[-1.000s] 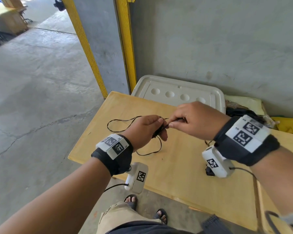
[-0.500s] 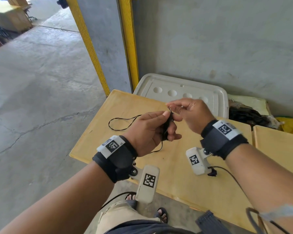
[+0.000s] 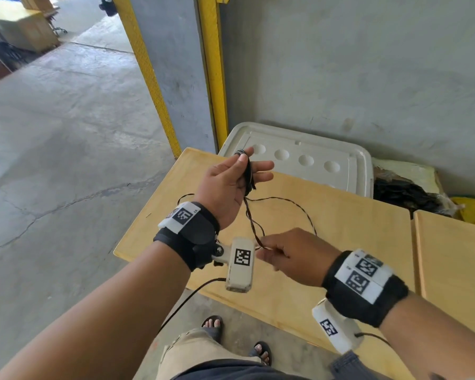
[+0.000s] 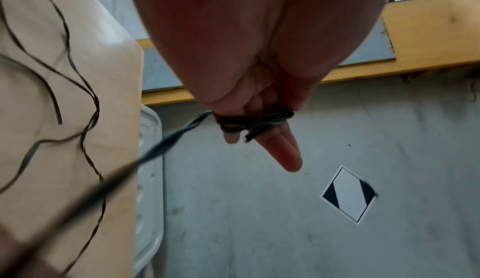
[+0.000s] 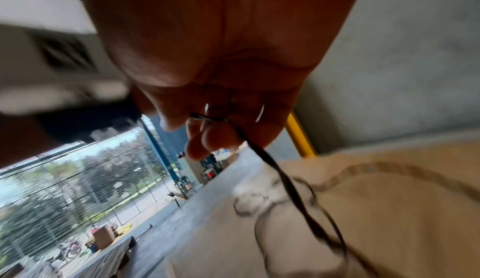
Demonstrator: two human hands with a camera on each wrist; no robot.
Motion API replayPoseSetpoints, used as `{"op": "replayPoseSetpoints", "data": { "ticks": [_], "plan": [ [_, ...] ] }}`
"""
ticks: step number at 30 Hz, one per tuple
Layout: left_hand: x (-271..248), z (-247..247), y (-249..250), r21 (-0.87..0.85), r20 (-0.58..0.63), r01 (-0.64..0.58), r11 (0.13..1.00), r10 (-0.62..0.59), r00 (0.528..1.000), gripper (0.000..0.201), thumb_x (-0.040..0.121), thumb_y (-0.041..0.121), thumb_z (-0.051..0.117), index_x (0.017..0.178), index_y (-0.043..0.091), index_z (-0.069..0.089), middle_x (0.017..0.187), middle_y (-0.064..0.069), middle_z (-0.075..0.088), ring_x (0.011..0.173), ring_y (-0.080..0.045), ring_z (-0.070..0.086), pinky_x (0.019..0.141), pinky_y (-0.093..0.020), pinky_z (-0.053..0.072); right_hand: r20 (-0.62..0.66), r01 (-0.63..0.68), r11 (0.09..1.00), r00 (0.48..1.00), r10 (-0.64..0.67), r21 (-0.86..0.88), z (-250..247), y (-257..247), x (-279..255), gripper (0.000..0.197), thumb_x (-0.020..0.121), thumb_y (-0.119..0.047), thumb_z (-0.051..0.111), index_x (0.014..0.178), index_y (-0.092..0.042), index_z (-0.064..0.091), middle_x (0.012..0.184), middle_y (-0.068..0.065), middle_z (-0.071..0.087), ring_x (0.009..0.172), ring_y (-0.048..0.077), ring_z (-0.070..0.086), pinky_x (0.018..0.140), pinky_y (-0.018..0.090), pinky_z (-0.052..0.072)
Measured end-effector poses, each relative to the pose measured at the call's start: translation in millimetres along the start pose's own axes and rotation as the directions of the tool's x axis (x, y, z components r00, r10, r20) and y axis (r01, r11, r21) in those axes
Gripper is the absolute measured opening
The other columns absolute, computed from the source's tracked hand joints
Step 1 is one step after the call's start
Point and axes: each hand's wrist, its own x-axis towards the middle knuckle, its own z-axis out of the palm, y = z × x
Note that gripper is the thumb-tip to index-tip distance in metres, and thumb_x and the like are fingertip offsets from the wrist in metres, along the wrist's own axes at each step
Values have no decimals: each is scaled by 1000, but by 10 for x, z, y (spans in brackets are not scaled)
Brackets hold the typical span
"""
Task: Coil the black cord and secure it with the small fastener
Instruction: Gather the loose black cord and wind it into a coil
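Observation:
The thin black cord [image 3: 251, 218] is wound in several turns around the fingers of my raised left hand [image 3: 248, 163], and my thumb presses the turns at the top. In the left wrist view the windings [image 4: 253, 120] cross the fingers [image 4: 285, 151], with a short cord end sticking out. A twisted double strand runs down to my right hand [image 3: 262, 250], which pinches it just above the table. The right wrist view shows the pinch [image 5: 205, 122] and the cord [image 5: 272, 167] trailing away. Loose loops lie on the wooden table [image 3: 340, 242]. No fastener is visible.
A white plastic lid [image 3: 313, 160] leans behind the table against the grey wall. A dark bag [image 3: 403, 190] and yellow cloth lie at the back right. A second wooden board [image 3: 455, 256] adjoins on the right. Yellow posts [image 3: 214, 69] stand behind, with open concrete floor to the left.
My left hand has risen and turned palm-in with the cord wound on its fingers. My right hand has dropped down and toward me, drawing a strand out from the windings.

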Motion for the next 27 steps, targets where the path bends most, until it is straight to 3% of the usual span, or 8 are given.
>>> {"op": "replayPoseSetpoints", "data": {
  "ticks": [3,8,10,15,18,22,25,27],
  "plan": [
    [29,-31,-59,148,-15,17,989,-15,1000,24,105,12,36,117,4,55,93,-14,76,85,-24,74,87,-31,55,-89,63,981,993,-81,-183,-350,-153,-58,35,93,-48,47,121,-34,62,88,-8,72,65,-2,55,64,22,44],
    [-33,11,-176,407,60,79,910,-112,992,27,104,9,40,103,3,66,88,-3,78,93,-15,73,88,-24,52,-168,79,935,975,-145,-347,-960,-413,-116,19,90,-33,54,96,-29,72,70,-17,59,63,1,53,61,24,43],
    [-57,-10,-179,481,79,122,868,-181,980,29,104,13,40,114,1,64,92,-11,78,96,-25,73,93,-32,49,-238,50,934,961,-142,-354,-1173,-429,-103,15,89,-32,58,94,-32,72,65,-18,52,61,-2,49,58,21,36],
    [-172,17,-81,496,161,200,845,-316,935,39,106,22,34,121,-4,58,90,-18,75,76,-30,71,78,-32,49,-336,9,1000,942,-17,-27,-1406,-248,55,10,84,-33,69,92,-30,74,67,-22,70,56,6,63,60,23,49],
    [-245,57,-63,454,215,216,864,-342,915,46,106,27,32,119,-8,59,84,-19,72,69,-30,67,73,-35,51,-377,35,996,926,-1,84,-1394,-98,203,16,83,-32,70,99,-30,76,93,-16,75,80,-8,65,83,20,52],
    [-307,86,-44,347,312,154,925,-269,911,45,103,27,36,117,-7,61,73,-16,69,60,-27,64,98,-66,39,-339,12,961,937,86,278,-1143,-19,330,21,89,-31,64,109,-32,71,63,-31,61,65,-13,61,67,1,40],
    [-310,140,18,201,318,101,974,-162,934,44,103,25,33,117,-7,60,70,-13,68,59,-25,64,97,-63,42,-315,6,893,937,152,450,-820,36,392,20,93,-30,58,105,-33,73,64,-9,64,55,19,48,58,33,46],
    [-274,151,68,91,271,68,994,-90,958,43,104,23,31,118,-7,59,74,-13,69,64,-25,67,83,-46,54,-325,22,853,930,174,521,-587,37,403,21,93,-30,56,84,-36,74,68,4,60,57,22,49,61,42,50]
  ]
}}
